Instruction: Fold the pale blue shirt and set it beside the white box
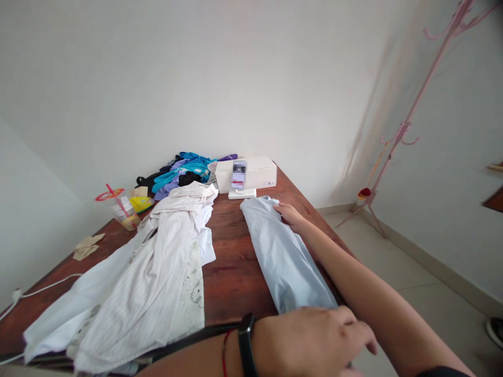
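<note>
A pale blue-grey garment [281, 254], folded into a long strip, lies along the right side of the wooden table; its exact kind does not show. My right hand [290, 215] reaches to its far end and grips the right edge between thumb and fingers. Over the near end is my left hand [314, 337], wearing a black band and a red string. Its fingers are bent and apart, with nothing visible between them. Left of the strip, a striped white shirt [157, 272] lies spread over other white clothes.
A white box [257, 174] stands at the back, a small propped device [238, 175] before it. A clothes pile [188, 170], yellow packet [141, 203] and plastic cup with straw [124, 209] are back left. A pink coat stand [396, 139] rises beyond the table [231, 283].
</note>
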Motion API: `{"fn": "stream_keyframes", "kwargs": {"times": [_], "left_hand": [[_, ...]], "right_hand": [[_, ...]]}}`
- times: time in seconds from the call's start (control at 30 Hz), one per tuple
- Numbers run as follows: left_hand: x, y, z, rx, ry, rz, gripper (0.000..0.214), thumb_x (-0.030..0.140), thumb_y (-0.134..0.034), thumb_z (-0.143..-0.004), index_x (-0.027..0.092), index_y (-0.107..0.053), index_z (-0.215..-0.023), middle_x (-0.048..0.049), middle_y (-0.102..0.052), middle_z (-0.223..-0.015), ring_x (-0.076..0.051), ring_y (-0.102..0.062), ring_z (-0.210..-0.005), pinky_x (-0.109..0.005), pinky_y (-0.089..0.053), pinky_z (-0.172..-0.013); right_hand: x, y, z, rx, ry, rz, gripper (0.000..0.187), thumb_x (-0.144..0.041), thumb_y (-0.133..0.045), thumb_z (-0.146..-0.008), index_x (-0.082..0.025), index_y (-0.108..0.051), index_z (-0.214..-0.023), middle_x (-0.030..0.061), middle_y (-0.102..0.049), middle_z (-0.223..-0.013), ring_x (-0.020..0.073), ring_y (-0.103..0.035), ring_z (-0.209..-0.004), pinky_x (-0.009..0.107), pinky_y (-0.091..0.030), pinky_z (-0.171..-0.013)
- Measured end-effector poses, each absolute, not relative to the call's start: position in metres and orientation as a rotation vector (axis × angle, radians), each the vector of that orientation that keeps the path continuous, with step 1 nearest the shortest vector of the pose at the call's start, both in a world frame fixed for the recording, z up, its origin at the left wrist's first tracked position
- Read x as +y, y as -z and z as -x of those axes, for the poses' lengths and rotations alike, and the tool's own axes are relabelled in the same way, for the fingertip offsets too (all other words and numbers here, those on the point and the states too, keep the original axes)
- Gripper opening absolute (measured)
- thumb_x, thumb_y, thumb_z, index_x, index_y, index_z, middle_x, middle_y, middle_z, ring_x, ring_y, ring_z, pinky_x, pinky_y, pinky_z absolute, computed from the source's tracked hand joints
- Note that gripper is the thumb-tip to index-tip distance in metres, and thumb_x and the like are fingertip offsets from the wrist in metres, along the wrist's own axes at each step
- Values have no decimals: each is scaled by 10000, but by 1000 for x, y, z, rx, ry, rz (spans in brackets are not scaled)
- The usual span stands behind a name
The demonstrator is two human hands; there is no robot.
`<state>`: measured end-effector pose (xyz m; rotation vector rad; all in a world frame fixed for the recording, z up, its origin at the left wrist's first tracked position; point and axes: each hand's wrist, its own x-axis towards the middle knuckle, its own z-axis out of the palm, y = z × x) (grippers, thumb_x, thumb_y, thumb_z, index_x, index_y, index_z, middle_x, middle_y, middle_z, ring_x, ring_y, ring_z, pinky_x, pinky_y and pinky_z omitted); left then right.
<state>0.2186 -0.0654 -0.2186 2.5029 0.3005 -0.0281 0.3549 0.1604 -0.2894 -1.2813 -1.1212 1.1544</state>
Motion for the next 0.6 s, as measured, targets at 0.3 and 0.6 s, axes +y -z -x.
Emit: {"fn": "stream_keyframes", "kwargs": {"times": [0.3, 0.6], "left_hand": [[-38, 250, -189, 35, -215, -3308, 219, 212, -540, -979, 264, -727, -1080, -87, -605, -1326, -334, -448, -1378, -514, -374, -1088], [-43, 274, -203, -294, -420, -3387, 311, 285, -466, -1013, 288, -777, -1009, -13, -600, -1399, -262, -457, -1385, -426, -423, -1057]], "right_hand": [[164, 292, -354, -1088, -1127, 1330, 304, -381, -679, -852, -161, -726, -1056, 71, -753, -890, 202, -650, -760, 243, -491, -618], [158, 294, -360, -1231, -1112, 1459, 507, -311, -795, -730, -160, -671, -1198, 76, -722, -914, 150, -581, -633, 222, -399, -503]]}}
